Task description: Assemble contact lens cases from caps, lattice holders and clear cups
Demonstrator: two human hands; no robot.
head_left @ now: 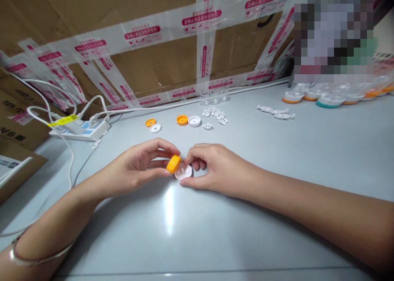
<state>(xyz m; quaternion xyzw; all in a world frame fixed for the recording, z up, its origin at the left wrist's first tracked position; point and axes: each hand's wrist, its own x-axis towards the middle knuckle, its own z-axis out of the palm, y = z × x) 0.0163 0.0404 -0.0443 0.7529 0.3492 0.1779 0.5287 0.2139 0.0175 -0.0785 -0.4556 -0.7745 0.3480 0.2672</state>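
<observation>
Sitting between left fingers [168,145]: orange cap [173,164] (tilted).

A small, round orange plastic cap [173,164] with a stepped side is held up, tilted on edge. Just right of it and slightly lower, partly overlapped in view, a round white plastic disc [185,173] shows small upright pegs on its face.

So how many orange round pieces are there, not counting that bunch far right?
3: an orange piece in the left hand, an orange disc by a white disc, an orange cap beside a white cap. Some may be hidden.
</observation>
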